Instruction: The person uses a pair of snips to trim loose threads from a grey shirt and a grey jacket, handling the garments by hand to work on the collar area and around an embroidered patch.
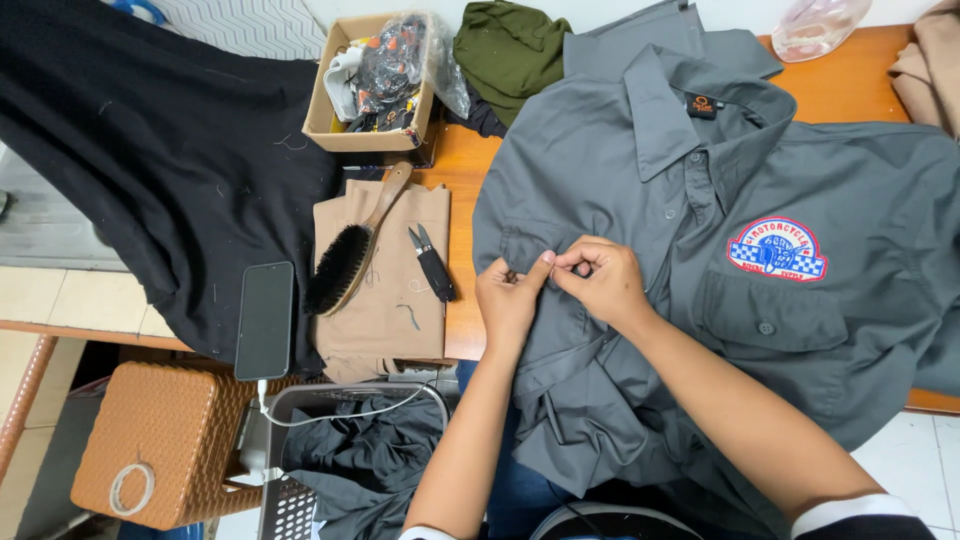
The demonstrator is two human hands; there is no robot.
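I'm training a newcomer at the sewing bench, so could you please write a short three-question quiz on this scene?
1. True or false: both hands pinch the grey shirt at the same spot near its chest pocket.
2. Which item lies nearest the left hand? A) the black thread snips B) the clothes brush C) the phone
3. In a few words, what does the cardboard box at the table's far edge hold?

Key
1. True: the left hand and right hand meet fingertip to fingertip on the fabric.
2. A: the snips lie on the folded tan cloth, just left of that hand.
3. Small items in clear plastic bags; their kind cannot be told.
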